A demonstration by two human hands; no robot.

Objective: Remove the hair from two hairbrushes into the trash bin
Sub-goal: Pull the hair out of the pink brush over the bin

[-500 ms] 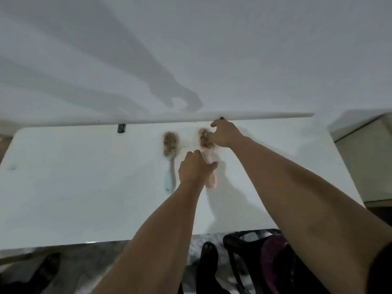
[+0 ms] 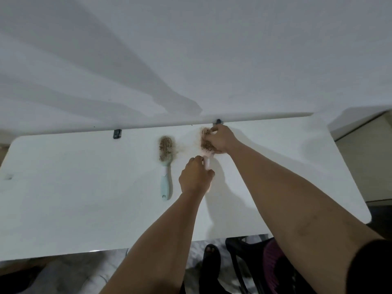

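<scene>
Head view: the left hand [image 2: 196, 177] gripped the pink plastic hairbrush's [image 2: 206, 150] mostly hidden handle; the right hand's [image 2: 221, 139] fingers pinched brown hair [image 2: 204, 132] on its head, right of the mint-handled hairbrush [image 2: 166, 164].

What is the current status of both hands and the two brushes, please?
Left hand grips pink brush handle. Right hand pinches its hair. Blue brush untouched, hair-filled. Nothing obstructing.

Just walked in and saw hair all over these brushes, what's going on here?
A person is cleaning hairbrushes on a white table. The left hand grips the pink brush by its handle while the right hand pinches the hair on its head. The blue brush lies beside it, untouched and full of hair.
</scene>
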